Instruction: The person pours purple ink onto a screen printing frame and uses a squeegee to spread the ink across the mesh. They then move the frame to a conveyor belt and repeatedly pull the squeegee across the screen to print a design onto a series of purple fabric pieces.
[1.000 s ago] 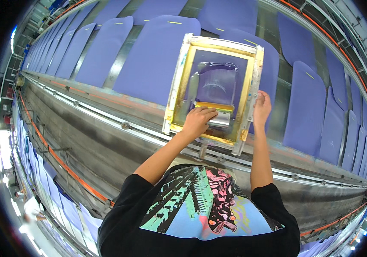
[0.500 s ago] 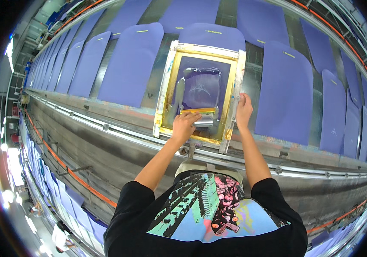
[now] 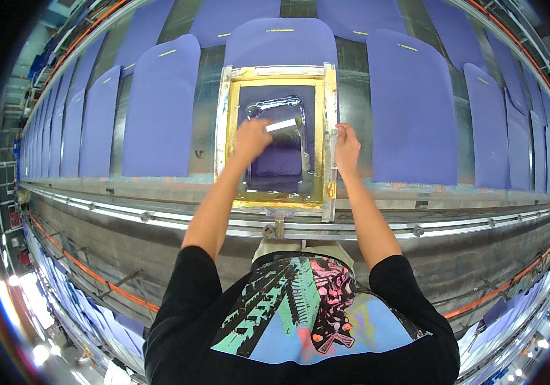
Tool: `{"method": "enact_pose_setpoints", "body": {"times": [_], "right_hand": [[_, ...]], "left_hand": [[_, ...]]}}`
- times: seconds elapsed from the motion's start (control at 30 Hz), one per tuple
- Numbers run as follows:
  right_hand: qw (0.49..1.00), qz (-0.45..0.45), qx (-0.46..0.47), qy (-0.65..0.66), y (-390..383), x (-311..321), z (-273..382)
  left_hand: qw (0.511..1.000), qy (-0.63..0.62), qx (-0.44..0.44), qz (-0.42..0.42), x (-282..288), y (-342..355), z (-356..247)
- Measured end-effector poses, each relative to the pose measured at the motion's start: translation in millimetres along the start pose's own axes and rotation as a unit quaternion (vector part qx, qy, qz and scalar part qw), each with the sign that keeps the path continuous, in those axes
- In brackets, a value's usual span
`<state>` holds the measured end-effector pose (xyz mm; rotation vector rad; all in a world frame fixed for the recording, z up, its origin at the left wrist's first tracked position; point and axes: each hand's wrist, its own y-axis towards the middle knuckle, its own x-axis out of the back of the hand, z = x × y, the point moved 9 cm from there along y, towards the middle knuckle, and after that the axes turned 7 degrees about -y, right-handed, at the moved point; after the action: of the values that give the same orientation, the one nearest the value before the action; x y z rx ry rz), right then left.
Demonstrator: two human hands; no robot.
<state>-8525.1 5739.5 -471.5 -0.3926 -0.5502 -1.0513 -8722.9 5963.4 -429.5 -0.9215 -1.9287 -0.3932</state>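
Note:
A screen-printing frame (image 3: 278, 205) with yellow inner borders lies over a purple fabric panel (image 3: 280, 40) on the long metal table. Clear glossy fluid (image 3: 275, 102) pools on its dark mesh. My left hand (image 3: 252, 137), slightly blurred, is closed on a squeegee (image 3: 281, 125) with a pale blade, in the upper half of the mesh. My right hand (image 3: 347, 144) grips the frame's right edge, fingers curled on the metal bar there.
More purple panels (image 3: 410, 109) lie in rows along the metal table (image 3: 358, 90) to both sides. A metal rail (image 3: 365, 230) runs along the near edge. Orange rails (image 3: 82, 263) and further racks of purple pieces (image 3: 114, 324) stand behind me at both sides.
My left hand and the squeegee have moved from the bottom of the mesh up to its upper half. The view has turned, so the table now appears more level.

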Motion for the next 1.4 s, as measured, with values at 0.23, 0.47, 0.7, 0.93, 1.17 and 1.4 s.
{"method": "enact_pose_setpoints", "body": {"times": [0.23,0.47,0.7,0.93,1.17,1.4], "right_hand": [[0.999,0.014,-0.022,0.029,-1,-4,-10],[0.997,-0.046,0.046,0.032,2,5,6],[0.999,-0.015,0.026,0.021,3,-1,0],[0.999,-0.027,0.041,0.017,8,-7,-20],[0.997,-0.042,0.063,0.031,15,0,25],[0.989,-0.053,0.104,0.091,-65,-119,151]], "left_hand": [[0.994,0.061,-0.059,-0.067,-12,14,-15],[0.987,-0.015,-0.129,-0.093,-17,-75,-18],[0.995,0.021,-0.045,-0.081,13,48,-12],[0.993,0.081,-0.08,-0.019,-44,-67,-16],[0.983,-0.042,-0.174,-0.047,-11,-138,-4],[0.981,-0.068,-0.152,-0.096,111,-166,108]]}}
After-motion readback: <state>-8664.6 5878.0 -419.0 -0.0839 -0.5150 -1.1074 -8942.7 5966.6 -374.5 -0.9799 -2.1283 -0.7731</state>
